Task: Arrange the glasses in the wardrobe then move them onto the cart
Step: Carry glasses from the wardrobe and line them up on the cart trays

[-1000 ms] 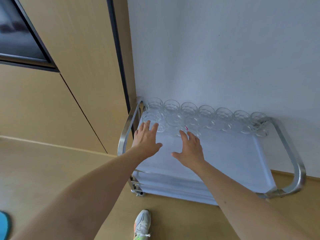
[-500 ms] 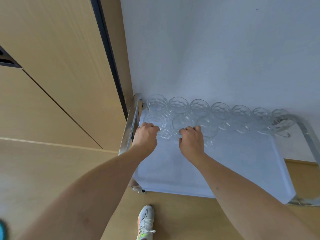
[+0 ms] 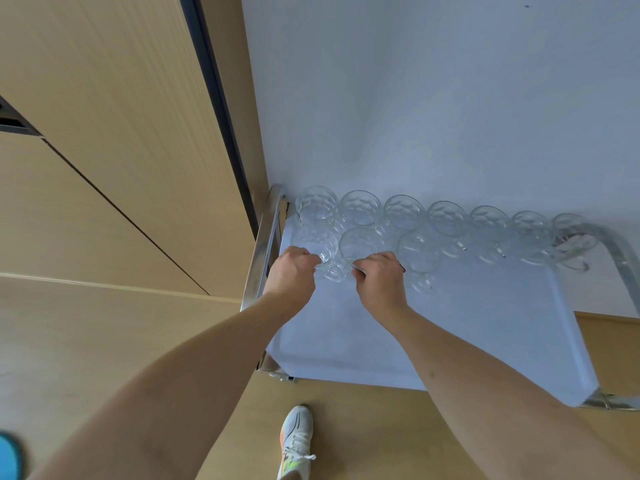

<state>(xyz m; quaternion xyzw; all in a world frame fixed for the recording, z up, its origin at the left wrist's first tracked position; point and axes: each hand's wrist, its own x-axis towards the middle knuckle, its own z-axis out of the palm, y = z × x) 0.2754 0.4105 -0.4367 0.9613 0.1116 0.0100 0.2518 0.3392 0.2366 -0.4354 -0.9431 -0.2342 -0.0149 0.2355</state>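
A white cart (image 3: 467, 341) with chrome handles stands against the wall. Several clear dimpled glass mugs line its back edge (image 3: 446, 218), and three more stand in a second row. My left hand (image 3: 292, 271) grips the handle of the front-left mug (image 3: 317, 242). My right hand (image 3: 379, 277) grips the handle of the middle front mug (image 3: 360, 244). A third front mug (image 3: 419, 252) stands just right of my right hand. The wardrobe's wooden doors (image 3: 114, 133) fill the left side.
The cart's left chrome handle (image 3: 265, 244) lies right beside my left hand, and the right handle (image 3: 620, 251) curves over the last mugs. A white wall (image 3: 433, 98) rises behind the cart. My shoe (image 3: 296, 441) is on the wooden floor below.
Both hands reached forward from open above the cart top and curled onto the handles of two front-row mugs. The view tilted down and closer to the cart.
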